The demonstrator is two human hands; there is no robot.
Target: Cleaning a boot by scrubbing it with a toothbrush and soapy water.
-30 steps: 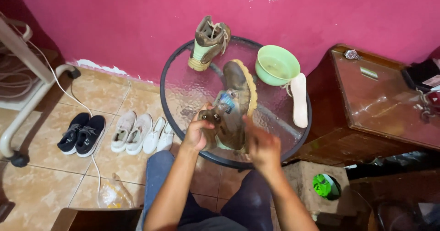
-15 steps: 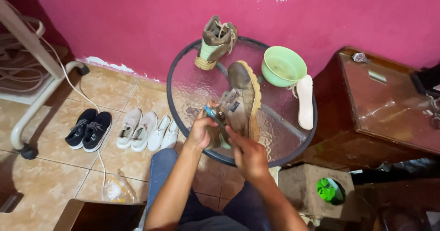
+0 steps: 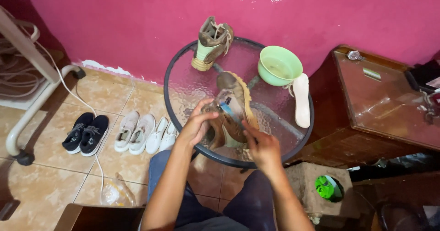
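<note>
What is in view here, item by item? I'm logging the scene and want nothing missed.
Boot in hand: 1, brown with tan sole, on its side on the glass table, held by both hands.
Brush: 1, blue, small, against the boot; which hand holds it is unclear.
Second boot: 1, brown and pale green, upright at the table's far edge.
Bowl: 1, green, on the table.
Insole: 1, white, right of the bowl.
Glass table: 1, round, black rim.
Sneakers: 1 pair, black, on the tiled floor.
Pale shoes: 2 pairs, beside them.
Wooden cabinet: 1, brown, right.
Left hand: on the boot.
Right hand: on the boot.
</note>
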